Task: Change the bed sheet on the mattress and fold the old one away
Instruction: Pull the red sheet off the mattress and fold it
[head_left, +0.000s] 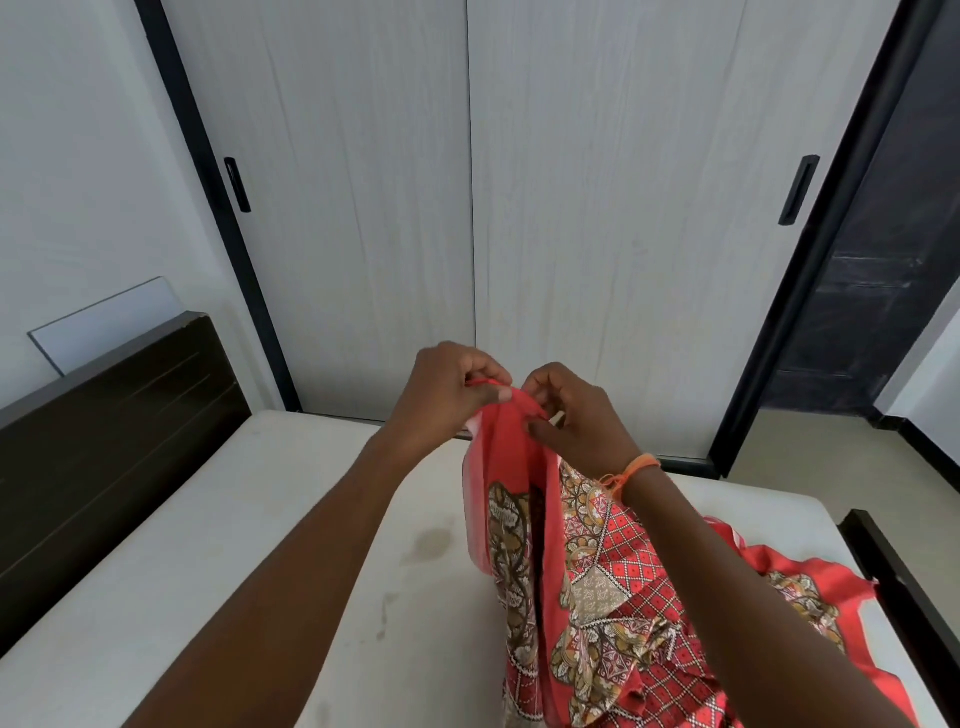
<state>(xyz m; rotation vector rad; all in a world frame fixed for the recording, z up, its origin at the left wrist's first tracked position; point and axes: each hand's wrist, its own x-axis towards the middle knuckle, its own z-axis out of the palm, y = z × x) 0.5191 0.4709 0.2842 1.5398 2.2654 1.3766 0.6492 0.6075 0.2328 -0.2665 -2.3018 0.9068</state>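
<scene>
Red patterned sheet (597, 587): top hem pinched by 2 hands, left hand (447, 395) and right hand (576, 415) almost touching, its length hanging straight down from the fingers onto the bare mattress (208, 545) (which corner they hold is probably unreadable here).

In front of you, across the upper middle of the frame, stands a pale wood-grain wardrobe (467, 182) with two sliding doors, a black frame and black recessed handles (798, 189). At the left you see a dark wooden headboard (114, 431), and above it a white flat panel (104, 322) leans on the wall, perhaps a board. At the right a dark doorway (872, 249) opens.
</scene>
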